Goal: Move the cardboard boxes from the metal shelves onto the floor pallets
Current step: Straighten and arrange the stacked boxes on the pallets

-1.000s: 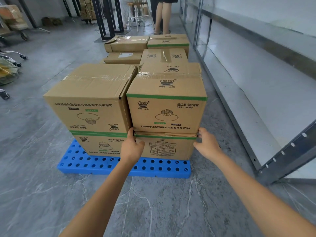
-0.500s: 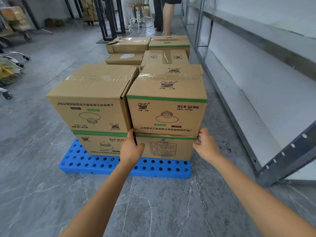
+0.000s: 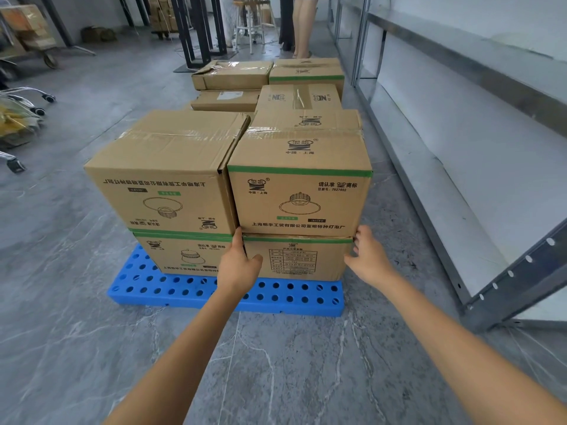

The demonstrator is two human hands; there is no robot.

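Observation:
A blue perforated floor pallet carries two stacks of cardboard boxes, each two high. The upper right box has a green stripe and a lamp drawing and sits on a smaller lower box. My left hand rests at the seam by the upper box's bottom left corner, with its fingers pointing up into the gap between the stacks and its thumb on the lower box. My right hand touches the bottom right corner at the same seam. The upper left box stands printed upside down.
More cardboard boxes sit in a row behind the pallet. A metal shelf unit runs along the right, its corner post close to my right arm. A person's legs stand at the far end. Chair wheels are at left.
Both hands have stayed at the bottom corners of the upper right box, sliding slightly lower along the seam. The boxes have not moved.

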